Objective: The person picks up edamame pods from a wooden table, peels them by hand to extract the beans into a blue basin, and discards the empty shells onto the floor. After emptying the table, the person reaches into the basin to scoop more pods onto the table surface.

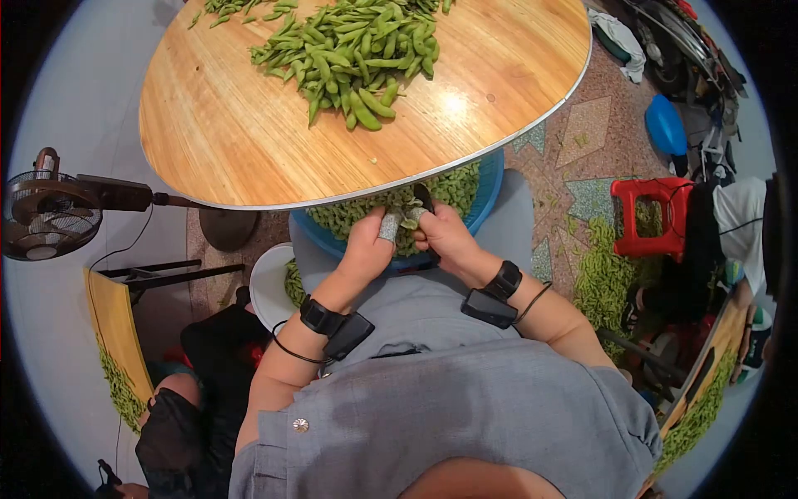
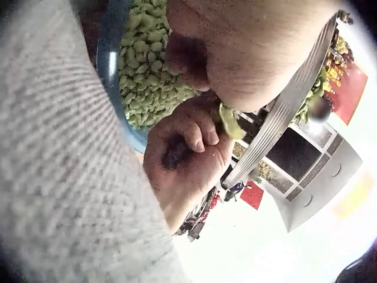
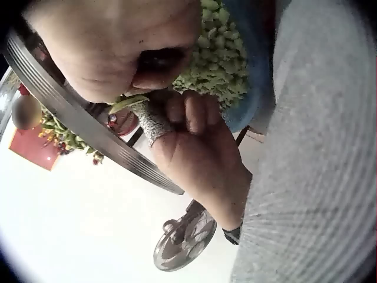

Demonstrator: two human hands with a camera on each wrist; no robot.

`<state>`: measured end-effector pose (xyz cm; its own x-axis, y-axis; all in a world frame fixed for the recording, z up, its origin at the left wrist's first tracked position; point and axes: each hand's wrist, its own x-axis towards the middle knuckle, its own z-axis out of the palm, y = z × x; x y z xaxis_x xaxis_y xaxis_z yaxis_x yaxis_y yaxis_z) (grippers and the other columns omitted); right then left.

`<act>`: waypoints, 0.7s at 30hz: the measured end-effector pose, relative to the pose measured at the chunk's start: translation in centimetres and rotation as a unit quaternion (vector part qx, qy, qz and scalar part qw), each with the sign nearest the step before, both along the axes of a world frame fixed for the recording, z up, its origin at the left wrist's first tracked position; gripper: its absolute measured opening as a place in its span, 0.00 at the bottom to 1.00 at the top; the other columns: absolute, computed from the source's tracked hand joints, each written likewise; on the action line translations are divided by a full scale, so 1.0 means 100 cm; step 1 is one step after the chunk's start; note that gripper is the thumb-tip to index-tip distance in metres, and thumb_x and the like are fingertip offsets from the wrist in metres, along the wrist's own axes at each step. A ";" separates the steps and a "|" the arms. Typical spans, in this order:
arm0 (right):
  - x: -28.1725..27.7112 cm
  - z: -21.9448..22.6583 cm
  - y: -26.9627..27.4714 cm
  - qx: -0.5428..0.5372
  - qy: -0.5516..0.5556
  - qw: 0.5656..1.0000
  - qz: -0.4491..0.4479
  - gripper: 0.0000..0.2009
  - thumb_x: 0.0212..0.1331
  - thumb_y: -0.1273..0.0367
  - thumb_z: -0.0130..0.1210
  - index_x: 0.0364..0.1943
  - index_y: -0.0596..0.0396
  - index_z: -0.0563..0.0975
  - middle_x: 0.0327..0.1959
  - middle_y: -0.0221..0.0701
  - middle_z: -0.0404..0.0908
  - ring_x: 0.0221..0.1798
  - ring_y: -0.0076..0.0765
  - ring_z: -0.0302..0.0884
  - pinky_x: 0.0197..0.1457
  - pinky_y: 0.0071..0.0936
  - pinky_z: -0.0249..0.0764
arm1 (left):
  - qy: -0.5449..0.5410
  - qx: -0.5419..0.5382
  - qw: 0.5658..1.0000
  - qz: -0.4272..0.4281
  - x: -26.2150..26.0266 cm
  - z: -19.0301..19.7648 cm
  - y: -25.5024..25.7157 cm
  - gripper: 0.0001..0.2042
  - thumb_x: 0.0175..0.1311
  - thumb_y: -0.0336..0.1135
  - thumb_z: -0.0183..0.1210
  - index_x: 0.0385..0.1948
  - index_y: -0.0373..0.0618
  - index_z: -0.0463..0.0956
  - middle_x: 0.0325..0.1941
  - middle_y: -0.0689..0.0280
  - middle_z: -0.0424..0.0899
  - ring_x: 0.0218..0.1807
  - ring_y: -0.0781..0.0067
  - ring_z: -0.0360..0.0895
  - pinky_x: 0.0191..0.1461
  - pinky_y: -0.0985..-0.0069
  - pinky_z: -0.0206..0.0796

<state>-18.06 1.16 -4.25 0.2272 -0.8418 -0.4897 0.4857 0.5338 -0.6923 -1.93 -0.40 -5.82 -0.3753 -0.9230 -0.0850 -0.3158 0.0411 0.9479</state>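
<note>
Over a blue basin (image 1: 496, 187) of shelled green beans (image 1: 332, 218), both hands meet at one edamame pod (image 2: 231, 122). My left hand (image 1: 366, 243) pinches it from the left, grey wrapping round its thumb (image 3: 154, 127). From the other side my right hand (image 1: 453, 239) pinches the same pod, fingers curled, its thumb also wrapped in grey. In the right wrist view the pod (image 3: 131, 105) sticks out between the two hands. The basin rests between the person's legs, just under the table edge.
A round wooden table (image 1: 224, 125) stands close in front, with a heap of edamame pods (image 1: 357, 58) on it. A white bucket (image 1: 264, 283) is at the left. On the right are a red stool (image 1: 665, 187) and pods spread on the floor (image 1: 600, 270). A fan (image 1: 54, 212) stands far left.
</note>
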 end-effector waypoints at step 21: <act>-0.043 -0.014 0.009 0.016 0.064 0.996 -0.064 0.06 0.60 0.67 0.52 0.36 0.53 0.72 0.23 0.19 0.68 0.21 0.14 0.59 0.21 0.12 0.56 | 0.150 0.229 0.957 0.091 0.022 0.022 0.001 0.07 0.64 0.28 0.44 0.36 0.35 0.70 0.17 0.66 0.71 0.17 0.79 0.67 0.21 0.80 0.58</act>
<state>-22.41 2.07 -5.61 0.0537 -0.8429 -0.5354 0.4595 0.4969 -0.7361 0.27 -0.31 -3.66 -0.2821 -0.8671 -0.4106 0.0111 -0.4309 0.9023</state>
